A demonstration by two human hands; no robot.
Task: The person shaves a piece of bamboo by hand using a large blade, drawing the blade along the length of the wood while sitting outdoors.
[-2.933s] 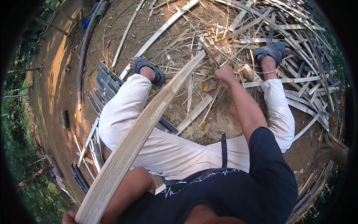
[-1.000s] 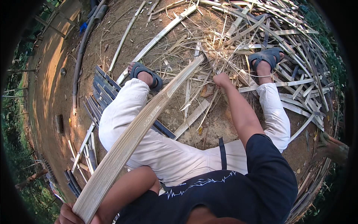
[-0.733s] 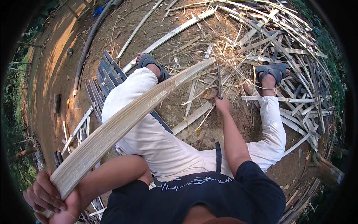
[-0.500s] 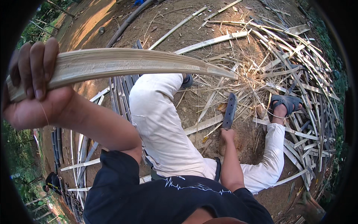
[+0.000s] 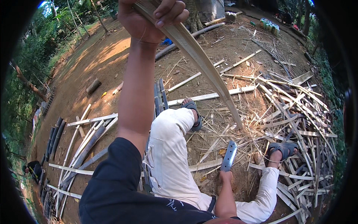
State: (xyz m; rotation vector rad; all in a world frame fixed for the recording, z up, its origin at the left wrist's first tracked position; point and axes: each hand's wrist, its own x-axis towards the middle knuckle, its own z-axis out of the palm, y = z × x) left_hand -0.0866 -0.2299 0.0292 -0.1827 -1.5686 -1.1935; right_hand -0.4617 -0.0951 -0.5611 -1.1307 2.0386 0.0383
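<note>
My left hand (image 5: 151, 22), raised at the top of the head view, is closed around one end of a long pale split bamboo strip (image 5: 203, 67). The strip slants away down to the right, its narrow end over a heap of shavings (image 5: 250, 112); whether that end touches the ground I cannot tell. Lower down, between my knees, my right hand (image 5: 225, 176) grips a machete (image 5: 229, 156). Its broad metal blade has a row of holes and points away from me, apart from the strip. The machete's handle is hidden in my fist.
A tangled pile of split bamboo (image 5: 307, 138) lies to the right, beside my sandalled right foot (image 5: 282, 151). More strips (image 5: 89, 138) and dark bamboo poles (image 5: 56, 138) lie on the left. A short log (image 5: 93, 86) rests on the dirt farther off.
My left hand has swung up and to the right with the bamboo strip, which now slopes steeply instead of lying nearly level. The view takes in more far ground. My right hand still holds the machete.
</note>
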